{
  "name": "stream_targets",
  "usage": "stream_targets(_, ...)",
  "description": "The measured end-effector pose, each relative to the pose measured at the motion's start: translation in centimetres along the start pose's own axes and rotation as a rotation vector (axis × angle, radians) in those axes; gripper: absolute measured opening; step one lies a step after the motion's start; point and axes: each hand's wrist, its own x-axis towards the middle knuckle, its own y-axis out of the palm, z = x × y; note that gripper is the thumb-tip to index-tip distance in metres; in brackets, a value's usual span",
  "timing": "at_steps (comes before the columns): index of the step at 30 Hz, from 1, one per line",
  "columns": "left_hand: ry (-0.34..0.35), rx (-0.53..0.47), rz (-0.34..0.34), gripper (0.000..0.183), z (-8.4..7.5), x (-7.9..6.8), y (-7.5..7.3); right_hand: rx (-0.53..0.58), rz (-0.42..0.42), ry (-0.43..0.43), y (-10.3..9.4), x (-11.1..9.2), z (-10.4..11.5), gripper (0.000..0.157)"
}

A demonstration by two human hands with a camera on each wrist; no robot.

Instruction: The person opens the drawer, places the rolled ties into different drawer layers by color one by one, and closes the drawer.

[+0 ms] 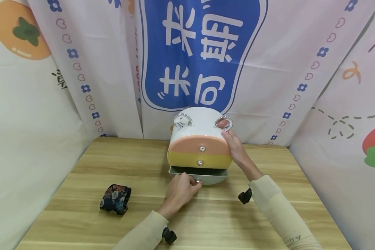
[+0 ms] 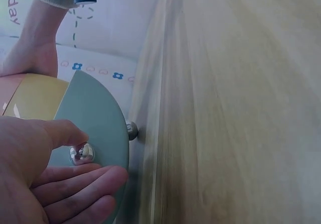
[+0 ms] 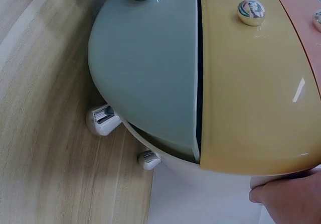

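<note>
A small rounded drawer cabinet (image 1: 203, 121) with a white body, two silver ring ears and a pink, a yellow and a grey-green drawer stands on the table. The grey-green bottom drawer (image 1: 212, 179) is partly out, with a dark gap above its front. With thumb and fingers my left hand (image 1: 182, 190) pinches that drawer's silver knob (image 2: 82, 154); its other fingers extend below the knob in the left wrist view. My right hand (image 1: 237, 149) holds the cabinet's right side beside the ring ear; some of its fingers are hidden behind the body.
A dark floral fabric roll (image 1: 115, 199) lies on the wooden table (image 1: 137, 159) at the left. Printed curtains (image 1: 112, 80) hang close behind the cabinet and at both sides. Short silver feet (image 3: 103, 120) support the cabinet.
</note>
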Motion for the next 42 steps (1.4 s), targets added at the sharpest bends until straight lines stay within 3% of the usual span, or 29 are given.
stream_targets(12, 0.025, 0.002, 0.017, 0.039, -0.4, -1.6, -0.6, 0.032, 0.003, -0.016, 0.0, 0.1, -0.1, 0.064)
stream_targets(27, 0.030, 0.009, 0.087, 0.028, -1.2, -3.8, -1.5, 0.035, -0.007, -0.025, 0.0, 0.3, -0.4, 0.063)
stream_targets(42, 0.065, 0.033, 0.086, 0.034, -1.4, -5.5, -1.8, 0.042, -0.002, -0.005, 0.2, 0.0, -0.1, 0.063)
